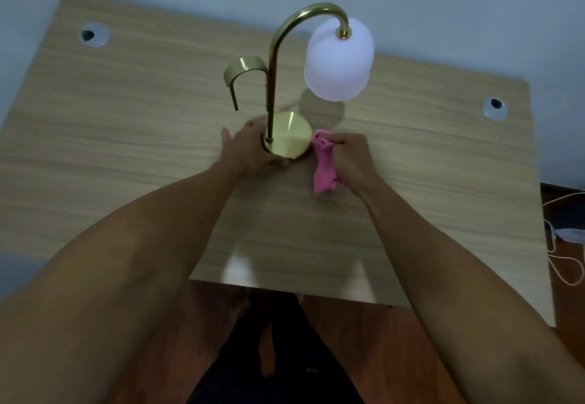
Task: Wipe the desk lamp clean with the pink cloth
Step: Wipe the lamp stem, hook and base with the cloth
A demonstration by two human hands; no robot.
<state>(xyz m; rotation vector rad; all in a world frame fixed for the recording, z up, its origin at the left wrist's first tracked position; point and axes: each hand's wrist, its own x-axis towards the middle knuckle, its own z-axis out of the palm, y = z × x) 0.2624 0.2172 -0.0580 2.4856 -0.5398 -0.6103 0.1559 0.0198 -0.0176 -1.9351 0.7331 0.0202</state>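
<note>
A: Biggest thing first — what's under it all?

B: A pale wood-grain desk (126, 150), with a round cable grommet (93, 35) at the far left and another grommet (494, 108) at the far right. Off its right edge, white cables (560, 264) lie on a reddish floor.

A: And the desk lamp?

B: The desk lamp (275, 65) stands upright near the middle of the desk. Its long axis is the brass stem, rising straight from the round brass base (292, 131), then arching over to the right. A white shade (338, 61) hangs from the end of that arch, mouth downward. A shorter, flat brass leaf (242, 69) curls off to the left and droops.

A: How are the hands set?

B: The left hand (250, 150) is against the left and near side of the base, fingers fairly straight and curving round its rim, thumb along the front edge. It steadies rather than clamps, as far as I can tell.

A: The right one?

B: The right hand (351, 156) has its fingers curled round the pink cloth (324, 166), bunched in its grasp. The cloth's top end touches the right edge of the base; its loose tail hangs down onto the desk toward the person.

A: Any containers?

B: Only the shade; what is inside it can't be seen.
</note>
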